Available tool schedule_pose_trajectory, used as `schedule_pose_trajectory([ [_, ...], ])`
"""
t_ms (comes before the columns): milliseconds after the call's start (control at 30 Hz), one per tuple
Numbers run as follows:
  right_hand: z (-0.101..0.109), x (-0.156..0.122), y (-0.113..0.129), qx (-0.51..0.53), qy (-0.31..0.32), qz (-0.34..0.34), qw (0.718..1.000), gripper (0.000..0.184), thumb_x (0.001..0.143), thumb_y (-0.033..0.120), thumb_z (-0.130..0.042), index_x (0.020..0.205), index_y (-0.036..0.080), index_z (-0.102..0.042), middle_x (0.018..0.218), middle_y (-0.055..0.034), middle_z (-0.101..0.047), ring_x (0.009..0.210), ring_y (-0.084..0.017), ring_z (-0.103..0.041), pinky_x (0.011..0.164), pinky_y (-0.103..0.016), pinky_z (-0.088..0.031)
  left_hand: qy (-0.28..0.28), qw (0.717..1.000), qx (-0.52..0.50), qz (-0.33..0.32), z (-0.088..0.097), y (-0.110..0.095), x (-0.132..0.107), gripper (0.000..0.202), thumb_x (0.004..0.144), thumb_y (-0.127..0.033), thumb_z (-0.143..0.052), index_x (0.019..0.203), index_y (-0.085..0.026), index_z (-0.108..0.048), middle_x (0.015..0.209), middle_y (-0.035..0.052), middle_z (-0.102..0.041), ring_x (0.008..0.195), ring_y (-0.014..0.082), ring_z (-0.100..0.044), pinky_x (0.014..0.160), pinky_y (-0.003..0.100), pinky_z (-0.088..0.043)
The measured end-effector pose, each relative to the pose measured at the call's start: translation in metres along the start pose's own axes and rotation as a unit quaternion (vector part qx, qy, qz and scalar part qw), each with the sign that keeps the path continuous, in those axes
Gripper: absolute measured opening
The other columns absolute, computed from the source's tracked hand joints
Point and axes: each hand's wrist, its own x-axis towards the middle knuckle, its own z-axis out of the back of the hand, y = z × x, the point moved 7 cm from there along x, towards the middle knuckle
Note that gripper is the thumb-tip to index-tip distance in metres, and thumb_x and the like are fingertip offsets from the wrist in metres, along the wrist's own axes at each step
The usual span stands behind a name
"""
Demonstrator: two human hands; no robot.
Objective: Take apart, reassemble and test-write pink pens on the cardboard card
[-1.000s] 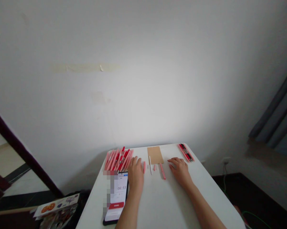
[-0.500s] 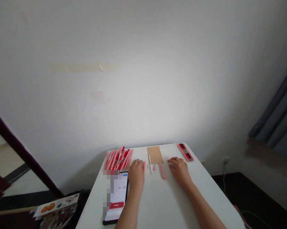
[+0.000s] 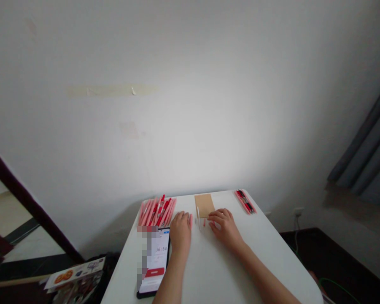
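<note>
My left hand (image 3: 181,228) rests palm down on the white table, its fingers laid out flat. Against its thumb side lies a pink pen part (image 3: 191,221). To the right, my right hand (image 3: 226,228) hovers over or rests on a pink pen barrel (image 3: 218,225), which it mostly covers; thumb and fingers are apart around it. Whether they touch the barrel is unclear. Between the hands lie a thin white refill (image 3: 199,218) and a small pink piece (image 3: 204,222). Behind them is a brown card (image 3: 204,204), partly overlapped by the refill.
A pile of pink and red pens (image 3: 156,212) lies at the back left of the table (image 3: 218,274). In front of it is a phone (image 3: 153,261) with a timer on its screen. Several red and black pens (image 3: 245,202) sit at the back right. The wall (image 3: 190,126) rises behind.
My right hand has moved left, from beside the pink barrel to over it, hiding most of it. My left hand has stayed in place.
</note>
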Motion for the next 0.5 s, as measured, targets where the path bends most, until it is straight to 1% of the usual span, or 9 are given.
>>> schedule_pose_trajectory([
  [67,-0.0047,-0.0001,0.0046,-0.002,0.016,0.001,1.000,0.023,0.082,0.017,-0.059,0.095,0.031,-0.071,0.105,-0.0005,-0.071,0.102,-0.021,-0.054,0.101,-0.044,-0.034,-0.005,1.000,-0.001,-0.002,0.0008,-0.0005,-0.0002,0.033,0.093,-0.029,-0.040,0.104,-0.017,-0.068,0.111,0.0112,-0.068,0.105,0.0219,-0.062,0.095,0.039,-0.049],
  [200,-0.0078,-0.0005,0.0074,-0.017,0.034,-0.023,0.999,0.027,0.082,0.015,-0.058,0.096,0.033,-0.071,0.107,0.0011,-0.070,0.107,-0.022,-0.053,0.106,-0.049,-0.027,-0.004,1.000,0.003,-0.002,0.0010,-0.0010,-0.0002,0.033,0.093,-0.027,-0.040,0.104,-0.016,-0.069,0.110,0.0117,-0.068,0.105,0.0221,-0.062,0.094,0.039,-0.049],
  [300,-0.0086,-0.0001,0.0089,-0.024,0.039,-0.028,0.999,0.026,0.084,0.015,-0.056,0.094,0.033,-0.071,0.105,0.0017,-0.071,0.107,-0.021,-0.053,0.107,-0.049,-0.027,-0.002,1.000,0.003,-0.001,0.0018,-0.0017,0.0002,0.033,0.093,-0.027,-0.039,0.103,-0.016,-0.069,0.110,0.0118,-0.068,0.105,0.0221,-0.062,0.094,0.039,-0.049],
  [500,-0.0095,0.0007,0.0114,-0.027,0.038,-0.021,0.999,0.021,0.086,0.018,-0.056,0.088,0.032,-0.072,0.097,-0.0004,-0.073,0.105,-0.022,-0.055,0.106,-0.051,-0.026,0.012,1.000,-0.001,0.005,0.0029,-0.0023,0.0011,0.034,0.093,-0.027,-0.037,0.104,-0.016,-0.068,0.111,0.0112,-0.068,0.105,0.0218,-0.061,0.094,0.038,-0.048],
])
